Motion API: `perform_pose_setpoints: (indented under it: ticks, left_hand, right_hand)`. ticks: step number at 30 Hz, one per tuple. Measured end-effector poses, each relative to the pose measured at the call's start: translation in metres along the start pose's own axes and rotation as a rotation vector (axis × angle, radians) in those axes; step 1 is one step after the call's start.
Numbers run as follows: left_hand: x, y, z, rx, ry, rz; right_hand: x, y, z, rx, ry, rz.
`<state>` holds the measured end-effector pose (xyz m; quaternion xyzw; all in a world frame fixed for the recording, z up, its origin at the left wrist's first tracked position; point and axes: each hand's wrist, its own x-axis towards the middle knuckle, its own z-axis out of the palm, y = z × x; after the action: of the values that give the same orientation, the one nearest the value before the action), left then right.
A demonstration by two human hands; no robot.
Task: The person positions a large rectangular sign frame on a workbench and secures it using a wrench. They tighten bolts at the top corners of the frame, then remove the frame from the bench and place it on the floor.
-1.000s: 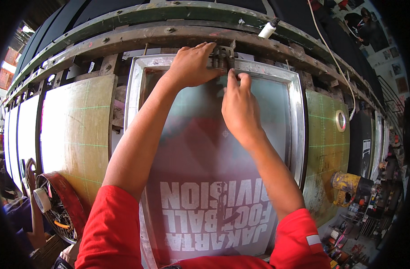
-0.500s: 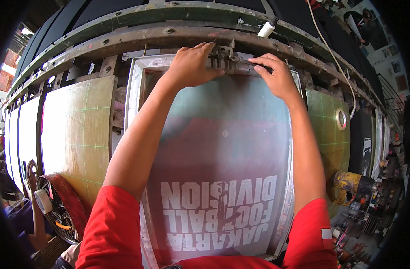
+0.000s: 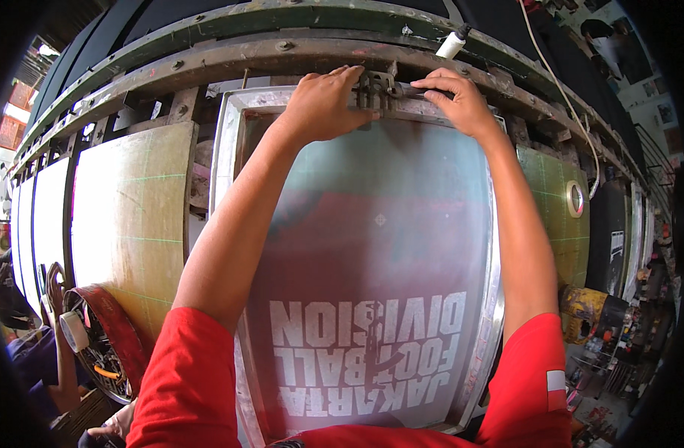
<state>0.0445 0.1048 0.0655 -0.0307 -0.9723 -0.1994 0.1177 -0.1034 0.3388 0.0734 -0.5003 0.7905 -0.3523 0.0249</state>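
A silkscreen frame (image 3: 499, 299) with pale metal sides lies before me. Its stretched mesh (image 3: 379, 254) carries large block letters at the near end. At the far edge, a worn metal clamp (image 3: 374, 89) with a bolt grips the frame. My left hand (image 3: 323, 104) is closed about the clamp's left side, its thumb on the near side and fingers over the top. To the right, my right hand (image 3: 457, 101) pinches the dark handle of a slim tool like a wrench (image 3: 420, 95). The tool's head meets the clamp's bolt; the fingers partly hide its handle.
Dark steel rails (image 3: 282, 46) run across the far side, with a white bottle (image 3: 452, 45) on them. Printing boards flank the frame; a tape roll (image 3: 575, 199) lies on the right one. A yellow drill (image 3: 583, 306) is at right, a round red container (image 3: 106, 328) at left, beside another person.
My right hand's fingers have curled further round the tool's handle, and the handle lies more level. My left hand stays at the clamp. The whole view has shifted slightly.
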Motion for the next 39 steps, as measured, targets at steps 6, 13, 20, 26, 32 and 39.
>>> perform_pose_setpoints:
  ticks: [6,13,20,26,32,39]
  left_hand:
    - [0.000,-0.003,0.002,0.009,0.007,0.005]
    - [-0.002,-0.005,0.003,0.021,0.044,0.015]
    - [0.000,-0.003,0.001,-0.018,0.010,0.004]
    - [-0.004,-0.007,0.001,-0.006,0.015,0.005]
    - [0.001,0.000,0.001,0.001,0.005,0.004]
    - [-0.001,-0.001,0.000,0.006,-0.007,-0.004]
  right_hand:
    - [-0.008,-0.011,0.001,-0.102,0.045,0.000]
    - [-0.035,-0.055,0.032,-0.226,0.232,0.107]
    - [-0.043,-0.125,0.085,-0.466,0.157,0.406]
    - [-0.047,-0.114,0.043,-0.416,0.232,0.289]
    - [-0.033,-0.048,-0.002,-0.256,0.104,0.082]
    - [-0.015,-0.018,-0.011,-0.104,-0.044,0.045]
